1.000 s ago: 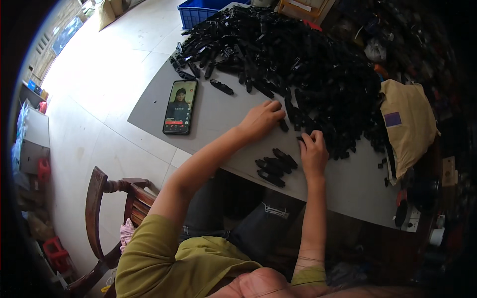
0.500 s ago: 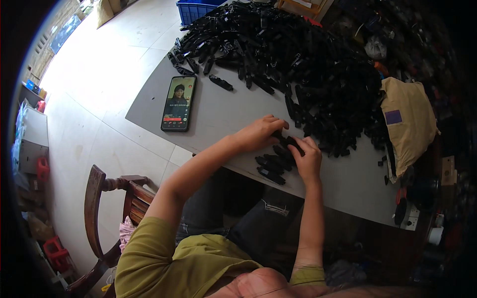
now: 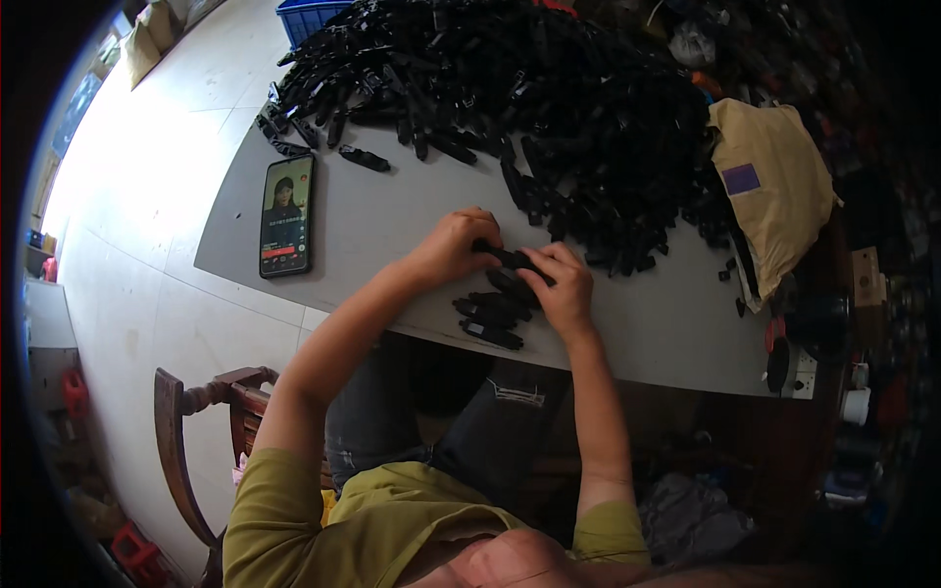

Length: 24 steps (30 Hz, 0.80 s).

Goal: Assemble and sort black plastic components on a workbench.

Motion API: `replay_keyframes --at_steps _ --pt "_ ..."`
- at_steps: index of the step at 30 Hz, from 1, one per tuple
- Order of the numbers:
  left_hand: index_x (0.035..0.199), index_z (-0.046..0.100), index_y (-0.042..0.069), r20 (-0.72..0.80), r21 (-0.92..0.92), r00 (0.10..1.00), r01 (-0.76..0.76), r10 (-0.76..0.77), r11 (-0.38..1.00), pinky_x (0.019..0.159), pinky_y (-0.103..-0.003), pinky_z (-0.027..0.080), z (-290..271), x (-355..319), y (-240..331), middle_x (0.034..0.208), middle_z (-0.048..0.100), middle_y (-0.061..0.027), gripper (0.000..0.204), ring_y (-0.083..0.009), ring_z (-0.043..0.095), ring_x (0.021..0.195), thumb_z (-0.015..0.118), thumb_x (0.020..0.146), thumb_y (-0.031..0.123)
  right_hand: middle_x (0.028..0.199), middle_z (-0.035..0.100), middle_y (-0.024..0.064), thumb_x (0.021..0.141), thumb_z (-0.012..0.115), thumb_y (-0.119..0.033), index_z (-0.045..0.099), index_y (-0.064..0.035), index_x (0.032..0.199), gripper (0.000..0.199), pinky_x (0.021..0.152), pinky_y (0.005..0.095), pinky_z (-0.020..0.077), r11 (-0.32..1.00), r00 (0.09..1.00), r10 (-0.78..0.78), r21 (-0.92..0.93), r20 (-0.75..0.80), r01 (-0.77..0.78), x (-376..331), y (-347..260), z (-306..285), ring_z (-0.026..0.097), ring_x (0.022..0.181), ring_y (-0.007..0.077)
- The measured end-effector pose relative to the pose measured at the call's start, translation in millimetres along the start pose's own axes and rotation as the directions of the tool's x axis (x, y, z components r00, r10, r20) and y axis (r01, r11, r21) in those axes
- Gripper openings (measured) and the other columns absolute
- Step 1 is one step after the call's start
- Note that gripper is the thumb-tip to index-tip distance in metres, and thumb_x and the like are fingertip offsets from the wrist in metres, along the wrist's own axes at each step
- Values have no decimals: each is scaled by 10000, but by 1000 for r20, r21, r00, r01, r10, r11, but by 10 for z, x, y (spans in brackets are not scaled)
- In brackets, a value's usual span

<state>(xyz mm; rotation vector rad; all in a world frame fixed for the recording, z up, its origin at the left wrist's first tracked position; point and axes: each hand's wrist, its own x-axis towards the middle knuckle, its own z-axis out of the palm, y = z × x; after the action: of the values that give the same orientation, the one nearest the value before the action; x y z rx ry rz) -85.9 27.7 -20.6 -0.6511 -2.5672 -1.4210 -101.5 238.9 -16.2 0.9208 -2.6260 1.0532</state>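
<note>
Between my two hands, over the near part of the grey table (image 3: 647,323), is a slim black plastic piece (image 3: 510,258). My left hand (image 3: 459,250) pinches its left end, fingers curled round it. At the other end, my right hand (image 3: 563,288) grips it between thumb and fingers. Several similar black pieces (image 3: 492,312) lie side by side just below my hands, close to the table's front edge. Beyond my hands spreads a big heap of black pieces (image 3: 588,127). My fingers cover part of the held piece, and its exact kind cannot be made out.
A phone (image 3: 286,218) with a lit screen lies at the table's left. To the right, a tan sack (image 3: 776,201) leans by the heap. A blue crate (image 3: 306,22) stands behind. A wooden chair (image 3: 176,456) is at my left, and a red-and-black tool (image 3: 777,355) sits at the right corner.
The whole view has shifted, so the table and heap appear farther left and higher. Both hands still hold the black piece, which now shows more plainly between them.
</note>
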Motion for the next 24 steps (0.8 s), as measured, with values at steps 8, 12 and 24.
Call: replay_keyframes --at_steps 8,12,24 --pt "1025 637 30 33 -7 998 -58 58 998 808 -394 488 -107 84 -11 959 630 -123 312 -323 598 897 705 724 76 875 585 65 742 783 -196 692 -39 1031 341 650 364 480 1000 997 22 -14 -69 -23 190 -26 -34 603 738 251" --pt "1145 610 73 -264 586 945 -4 195 810 884 -392 447 -148 415 -167 1065 605 -102 393 -306 538 1077 669 757 68 908 605 87 770 758 -186 656 -22 998 298 652 383 511 926 981 89 -349 -171 -145 554 -155 85 645 774 275" --pt "941 582 54 -26 255 989 -132 144 958 856 -400 463 -179 22 4 964 594 -117 187 -315 570 952 657 770 45 911 630 105 774 722 -138 618 -50 951 223 675 383 527 878 981 182 -440 -58 -189 509 -84 96 666 822 284"
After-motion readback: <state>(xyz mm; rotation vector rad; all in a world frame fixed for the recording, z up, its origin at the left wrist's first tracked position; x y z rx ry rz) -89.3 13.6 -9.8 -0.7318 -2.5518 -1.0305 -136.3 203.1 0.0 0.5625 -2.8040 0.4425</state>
